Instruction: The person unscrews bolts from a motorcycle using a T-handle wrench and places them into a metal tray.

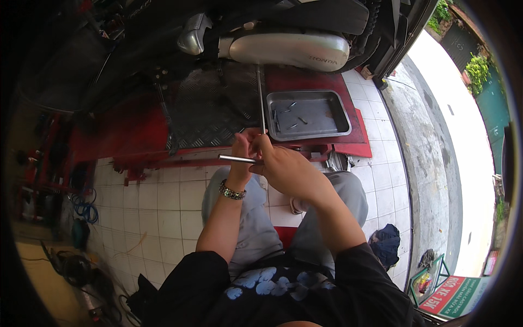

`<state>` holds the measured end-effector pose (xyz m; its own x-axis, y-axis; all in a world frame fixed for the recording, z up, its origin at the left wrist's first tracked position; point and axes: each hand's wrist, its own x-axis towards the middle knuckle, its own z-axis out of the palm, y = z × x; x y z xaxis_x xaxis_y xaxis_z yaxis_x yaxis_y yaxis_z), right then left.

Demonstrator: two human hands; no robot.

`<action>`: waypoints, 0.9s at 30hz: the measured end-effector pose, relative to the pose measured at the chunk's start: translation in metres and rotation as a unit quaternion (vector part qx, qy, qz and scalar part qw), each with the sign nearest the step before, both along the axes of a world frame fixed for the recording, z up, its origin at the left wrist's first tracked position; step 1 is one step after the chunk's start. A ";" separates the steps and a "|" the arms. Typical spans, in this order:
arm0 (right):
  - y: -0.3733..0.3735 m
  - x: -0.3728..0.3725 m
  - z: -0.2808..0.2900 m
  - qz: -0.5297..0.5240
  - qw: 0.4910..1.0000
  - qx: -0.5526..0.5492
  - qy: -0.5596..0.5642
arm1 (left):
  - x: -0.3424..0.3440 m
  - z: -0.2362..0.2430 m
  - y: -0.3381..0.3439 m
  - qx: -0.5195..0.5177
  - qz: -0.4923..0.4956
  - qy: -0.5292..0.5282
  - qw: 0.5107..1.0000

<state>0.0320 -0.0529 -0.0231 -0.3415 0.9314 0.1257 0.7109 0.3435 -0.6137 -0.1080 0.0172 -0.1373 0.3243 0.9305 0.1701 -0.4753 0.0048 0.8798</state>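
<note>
A long T-handle wrench reaches from my hands up to the underside of the motorcycle, below its silver exhaust cover. Its far tip is hidden there. My right hand is closed around the wrench where the shaft meets the crossbar, and one end of the bar sticks out to the left. My left hand, with a metal watch on the wrist, has its fingers curled at the shaft just beyond; my right hand partly covers them.
On the red lift platform, right of the wrench, sits a grey metal tray with several small metal parts. A dark cloth lies on the white tiled floor at right. Cables and a blue hose are at left.
</note>
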 end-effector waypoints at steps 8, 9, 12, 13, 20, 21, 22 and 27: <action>0.015 0.010 -0.003 0.049 0.991 -0.052 0.112 | 0.001 -0.027 -0.058 0.133 0.213 0.026 0.968; 0.018 0.010 -0.016 0.032 0.984 -0.061 0.166 | -0.004 -0.033 -0.065 0.151 0.196 0.041 0.968; 0.039 0.018 -0.036 -0.006 0.953 -0.079 0.294 | 0.005 -0.001 -0.063 0.192 0.266 0.214 0.920; 0.041 0.024 -0.036 0.012 0.936 -0.115 0.331 | 0.005 0.002 -0.062 0.190 0.261 0.259 0.910; 0.061 0.064 -0.031 -0.030 0.840 -0.231 0.490 | 0.024 0.010 -0.061 0.190 0.265 0.196 0.925; 0.072 0.062 -0.047 -0.014 0.796 -0.273 0.539 | 0.025 0.010 -0.062 0.179 0.255 0.197 0.929; 0.084 0.057 -0.065 0.004 0.747 -0.315 0.585 | 0.025 0.012 -0.064 0.167 0.246 0.201 0.933; 0.116 0.018 -0.098 0.108 0.593 -0.381 0.701 | 0.026 0.018 -0.069 0.111 0.230 0.124 0.959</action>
